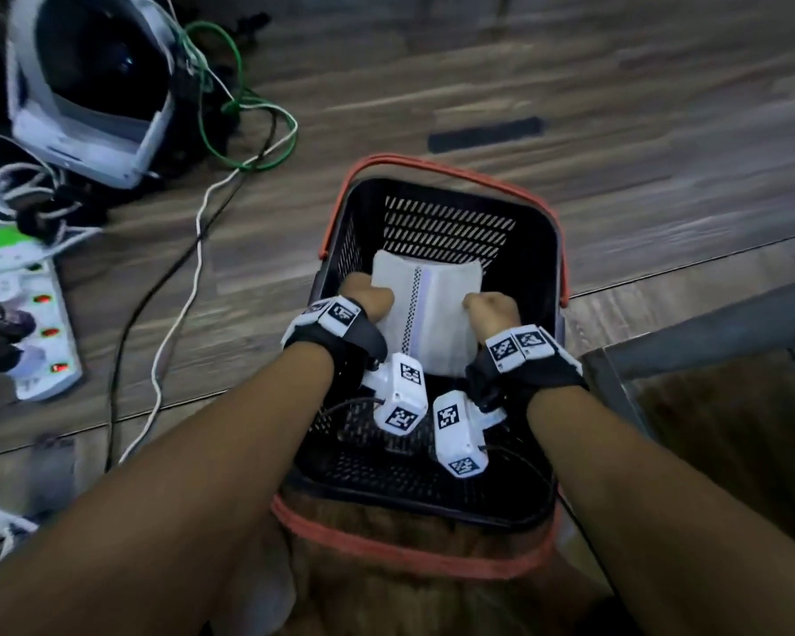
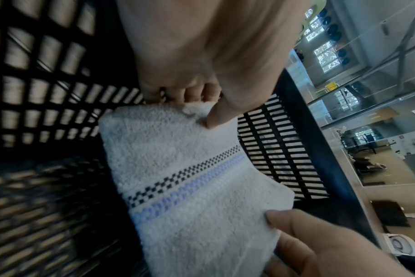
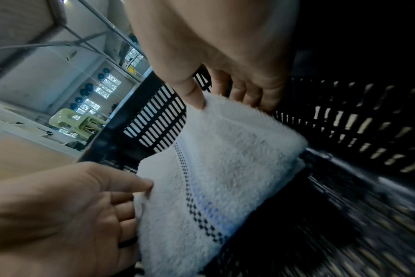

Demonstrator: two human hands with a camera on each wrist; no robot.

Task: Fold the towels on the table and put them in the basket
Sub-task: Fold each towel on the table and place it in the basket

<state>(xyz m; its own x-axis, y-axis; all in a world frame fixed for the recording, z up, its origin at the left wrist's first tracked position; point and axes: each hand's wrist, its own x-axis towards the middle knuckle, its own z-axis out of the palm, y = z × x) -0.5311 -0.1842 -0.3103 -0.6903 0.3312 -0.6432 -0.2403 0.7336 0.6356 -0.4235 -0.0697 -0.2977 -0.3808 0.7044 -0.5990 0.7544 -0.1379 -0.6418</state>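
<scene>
A folded white towel (image 1: 428,309) with a black checked line and a pale blue stripe hangs inside the black slatted basket (image 1: 446,227), which has red handles. My left hand (image 1: 368,298) grips the towel's left edge and my right hand (image 1: 492,309) grips its right edge. In the left wrist view the left hand (image 2: 205,107) pinches the towel (image 2: 178,150) with the thumb on top and the fingers underneath. In the right wrist view the right hand (image 3: 223,97) pinches the towel (image 3: 225,159) the same way. The towel's lower end is just above the basket floor (image 3: 344,187); contact is unclear.
The basket stands on a wooden floor (image 1: 616,84). To its left lie a white power strip (image 1: 42,332), loose white, black and green cables (image 1: 193,250) and a white and black headset (image 1: 88,84). A table's edge (image 1: 707,332) is close on the right.
</scene>
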